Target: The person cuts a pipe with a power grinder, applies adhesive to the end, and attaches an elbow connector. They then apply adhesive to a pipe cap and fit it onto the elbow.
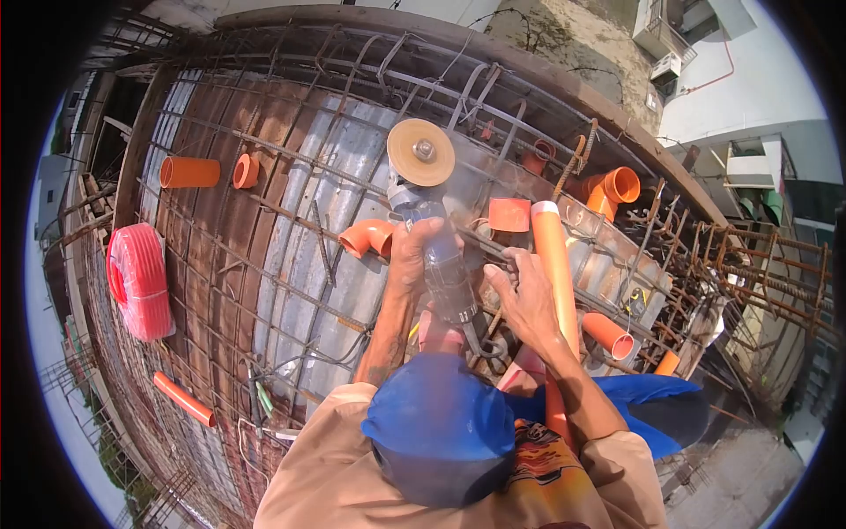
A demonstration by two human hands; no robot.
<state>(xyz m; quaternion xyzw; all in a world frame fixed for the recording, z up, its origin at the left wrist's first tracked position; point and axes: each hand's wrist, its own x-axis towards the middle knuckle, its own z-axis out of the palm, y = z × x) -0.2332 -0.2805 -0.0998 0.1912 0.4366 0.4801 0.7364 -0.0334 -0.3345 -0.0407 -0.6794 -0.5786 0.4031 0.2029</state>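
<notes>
My left hand point(412, 256) is wrapped round the body of an angle grinder point(448, 273), just behind its head. The tan cutting disc point(405, 163) points away from me, and the cord end is towards my body. My right hand point(526, 295) is off the grinder, its fingers loosely bent and apart, with nothing visible in them. Close beside that hand, a long orange pipe point(553, 264) runs from its pale-rimmed far end back under my right forearm. Past the pipe's far end lies a short orange pipe piece point(509, 214). An orange elbow fitting point(366, 238) rests left of the grinder.
A rebar grid point(291, 212) crosses corrugated metal sheets point(300, 291) and boards. A pink coil in plastic wrap point(141, 282) lies left. Orange pipe pieces point(189, 172) and a branch fitting point(612, 189) lie around. A tape measure point(634, 302) is right; rebar ends point(775, 273) jut out.
</notes>
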